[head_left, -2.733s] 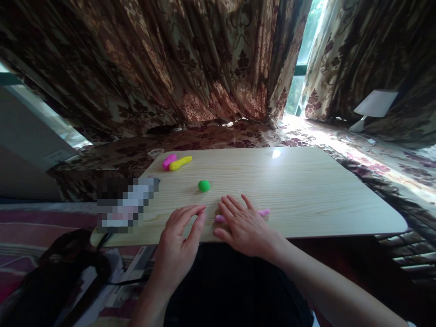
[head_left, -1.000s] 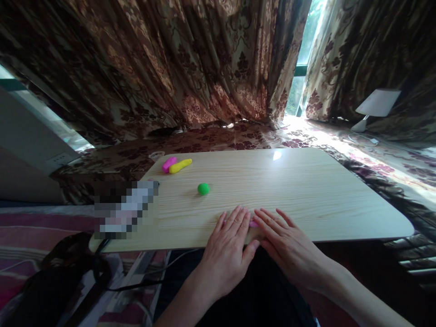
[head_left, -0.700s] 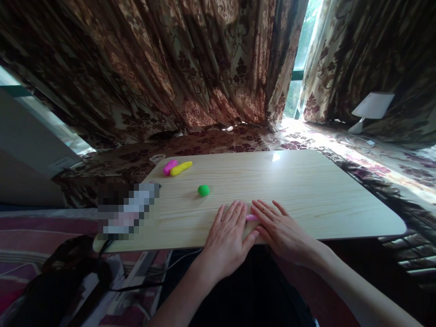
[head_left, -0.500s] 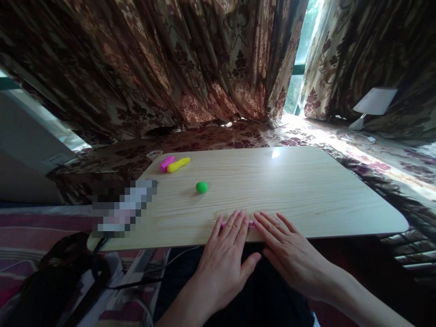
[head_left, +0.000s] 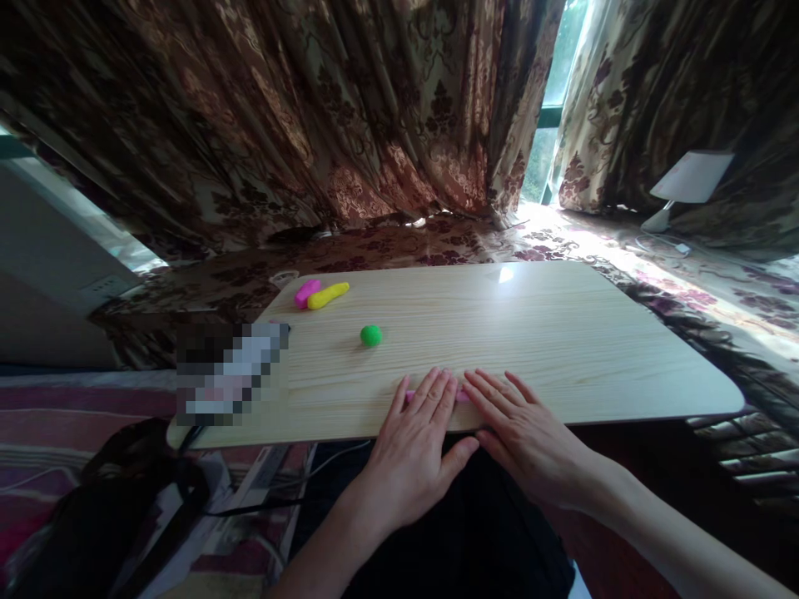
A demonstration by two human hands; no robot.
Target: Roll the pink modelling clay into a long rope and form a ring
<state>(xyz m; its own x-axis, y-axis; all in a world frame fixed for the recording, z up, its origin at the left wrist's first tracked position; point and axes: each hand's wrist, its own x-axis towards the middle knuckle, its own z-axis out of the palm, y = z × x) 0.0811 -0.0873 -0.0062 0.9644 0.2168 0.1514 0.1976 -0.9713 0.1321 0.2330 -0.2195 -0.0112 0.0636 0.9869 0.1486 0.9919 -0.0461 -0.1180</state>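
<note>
A thin pink roll of what looks like modelling clay [head_left: 463, 396] lies near the front edge of the pale wooden table [head_left: 537, 333]. My left hand [head_left: 418, 445] rests flat over its left part, fingers stretched out, so most of the roll is hidden. Beside it, my right hand [head_left: 521, 433] lies with fingers extended over the roll's right end. Farther back sits a green ball [head_left: 370, 335], apart from both hands. At the far left corner a yellow clay piece [head_left: 328, 295] touches a brighter pink lump [head_left: 306, 294].
A blurred-out flat object [head_left: 240, 370] covers part of the table's left side. A clear ring-like item [head_left: 284, 279] lies behind the far left corner. Patterned curtains [head_left: 374, 108] hang behind, and a white lamp [head_left: 692, 177] stands on the sill at right.
Both hands have slid a little forward over the table, and the pink roll has shifted away from the front edge with them. The view has tilted slightly.
</note>
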